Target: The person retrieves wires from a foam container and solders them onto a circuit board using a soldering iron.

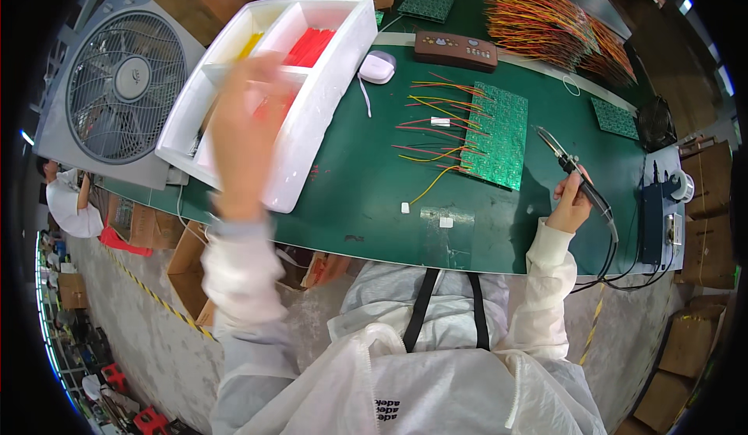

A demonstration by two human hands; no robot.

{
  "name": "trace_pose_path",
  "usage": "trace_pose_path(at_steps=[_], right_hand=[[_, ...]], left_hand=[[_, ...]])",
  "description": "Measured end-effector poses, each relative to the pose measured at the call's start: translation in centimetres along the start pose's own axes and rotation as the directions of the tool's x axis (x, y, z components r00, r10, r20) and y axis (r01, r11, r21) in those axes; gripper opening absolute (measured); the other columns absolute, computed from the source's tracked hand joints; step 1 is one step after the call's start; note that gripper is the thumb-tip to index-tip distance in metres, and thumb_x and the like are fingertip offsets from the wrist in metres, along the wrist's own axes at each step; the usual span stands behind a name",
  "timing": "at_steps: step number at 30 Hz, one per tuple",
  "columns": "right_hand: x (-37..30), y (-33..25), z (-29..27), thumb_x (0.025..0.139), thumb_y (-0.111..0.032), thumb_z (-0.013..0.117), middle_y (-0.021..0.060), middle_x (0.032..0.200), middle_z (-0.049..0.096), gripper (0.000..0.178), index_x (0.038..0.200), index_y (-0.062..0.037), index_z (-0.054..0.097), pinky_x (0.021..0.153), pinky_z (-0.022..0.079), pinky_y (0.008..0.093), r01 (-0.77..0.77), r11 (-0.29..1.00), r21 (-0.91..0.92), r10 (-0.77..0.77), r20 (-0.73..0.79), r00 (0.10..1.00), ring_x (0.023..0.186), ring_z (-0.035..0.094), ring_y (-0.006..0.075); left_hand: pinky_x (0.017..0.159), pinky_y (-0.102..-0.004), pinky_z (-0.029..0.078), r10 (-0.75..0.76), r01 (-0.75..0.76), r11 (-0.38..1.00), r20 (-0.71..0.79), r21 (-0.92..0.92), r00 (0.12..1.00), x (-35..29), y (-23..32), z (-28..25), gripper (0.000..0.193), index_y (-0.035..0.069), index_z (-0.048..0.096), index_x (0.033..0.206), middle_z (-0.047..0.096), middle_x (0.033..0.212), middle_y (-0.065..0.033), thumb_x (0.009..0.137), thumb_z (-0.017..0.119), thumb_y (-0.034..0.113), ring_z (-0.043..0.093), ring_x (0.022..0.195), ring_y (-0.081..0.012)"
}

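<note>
My right hand point(570, 209) is closed round the handle of a soldering iron point(594, 195), whose tip points up and left, just right of a green circuit board point(502, 135). Red, yellow and dark wires point(440, 127) stick out from the board's left edge. Over at the left, my left hand point(248, 127) is smeared by motion above a white foam box point(321, 96) with compartments. Its fingers cannot be made out. Red wires point(312, 47) fill one compartment, and yellow wires point(250, 45) lie in another. More red pieces show partly behind the left hand.
A grey fan point(131, 81) stands left of the foam box. On the green table point(366, 178) are a brown case point(456, 51), a small white case point(378, 67) and a big wire bundle point(541, 26). The iron's cable runs to a dark station point(654, 221) at the right.
</note>
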State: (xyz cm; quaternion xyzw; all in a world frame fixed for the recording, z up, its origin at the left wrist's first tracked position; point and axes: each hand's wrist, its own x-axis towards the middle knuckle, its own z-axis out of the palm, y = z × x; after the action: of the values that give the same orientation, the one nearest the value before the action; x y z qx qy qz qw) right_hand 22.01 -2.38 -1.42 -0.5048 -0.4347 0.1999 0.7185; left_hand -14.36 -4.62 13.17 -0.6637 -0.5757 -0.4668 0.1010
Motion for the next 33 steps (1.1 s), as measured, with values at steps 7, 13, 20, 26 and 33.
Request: trace_pose_path(at_steps=[7, 13, 20, 26, 33], right_hand=[[-1.0, 1.0, 0.4, 0.085, -0.016, 0.054, 0.0033, 0.072, 0.05, 0.029, 0.107, 0.0014, 0.046, 0.049, 0.034, 0.0179, 0.036, 0.999, 0.022, -0.037, 0.047, 0.998, 0.058, 0.044, 0.0061], [-1.0, 0.9, 0.0, 0.085, -0.017, 0.054, 0.0036, 0.075, 0.05, 0.03, 0.107, 0.0017, 0.046, 0.051, 0.036, 0.0177, 0.053, 0.999, -0.003, -0.053, 0.052, 0.997, 0.059, 0.045, 0.0064], [-0.9, 0.7, 0.1, 0.085, -0.015, 0.053, 0.0027, 0.071, 0.049, 0.029, 0.107, 0.0021, 0.046, 0.051, 0.037, 0.018, 0.044, 0.999, -0.022, -0.042, 0.066, 0.997, 0.059, 0.045, 0.0067], [-0.8, 0.7, 0.0, 0.085, -0.013, 0.052, 0.0027, 0.07, 0.049, 0.028, 0.107, 0.0021, 0.046, 0.051, 0.037, 0.018, 0.049, 0.999, -0.007, -0.048, 0.078, 0.996, 0.059, 0.045, 0.0069], [-0.9, 0.6, 0.2, 0.085, -0.012, 0.053, 0.0035, 0.071, 0.049, 0.027, 0.107, 0.0023, 0.046, 0.051, 0.037, 0.0181, 0.023, 1.0, 0.018, -0.024, 0.08, 0.997, 0.058, 0.045, 0.0071]], left_hand=[[0.074, -0.0321, 0.044, -0.495, 0.312, 0.862, 0.531, 0.4, 0.688, 0.5, -26.4, -5.0, 0.023, 0.0, 0.059, 0.09, 0.062, 0.086, -0.0162, 0.071, 0.059, 0.012, 0.059, 0.082, -0.0247], [0.064, -0.0281, 0.046, -0.505, 0.375, 0.843, 0.327, 0.385, 0.799, -0.1, -29.0, -5.4, 0.017, 0.001, 0.065, 0.079, 0.064, 0.071, -0.0119, 0.069, 0.064, 0.014, 0.061, 0.063, -0.0182], [0.061, -0.0266, 0.045, -0.538, 0.467, 0.831, 0.222, 0.301, 0.814, 0.5, -27.2, -5.7, 0.019, 0.001, 0.066, 0.082, 0.064, 0.072, -0.0111, 0.069, 0.066, 0.015, 0.06, 0.061, -0.017], [0.055, -0.0225, 0.044, -0.62, 0.587, 0.78, 0.139, 0.217, 0.772, 1.0, -25.5, -5.1, 0.016, 0.001, 0.064, 0.081, 0.063, 0.066, -0.0092, 0.067, 0.066, 0.008, 0.058, 0.059, -0.0126], [0.058, -0.0205, 0.046, -0.634, 0.65, 0.759, 0.185, -0.041, 0.751, 0.9, -25.9, -5.4, 0.014, -0.005, 0.06, 0.08, 0.063, 0.072, -0.0105, 0.07, 0.063, 0.004, 0.059, 0.06, -0.0127]])
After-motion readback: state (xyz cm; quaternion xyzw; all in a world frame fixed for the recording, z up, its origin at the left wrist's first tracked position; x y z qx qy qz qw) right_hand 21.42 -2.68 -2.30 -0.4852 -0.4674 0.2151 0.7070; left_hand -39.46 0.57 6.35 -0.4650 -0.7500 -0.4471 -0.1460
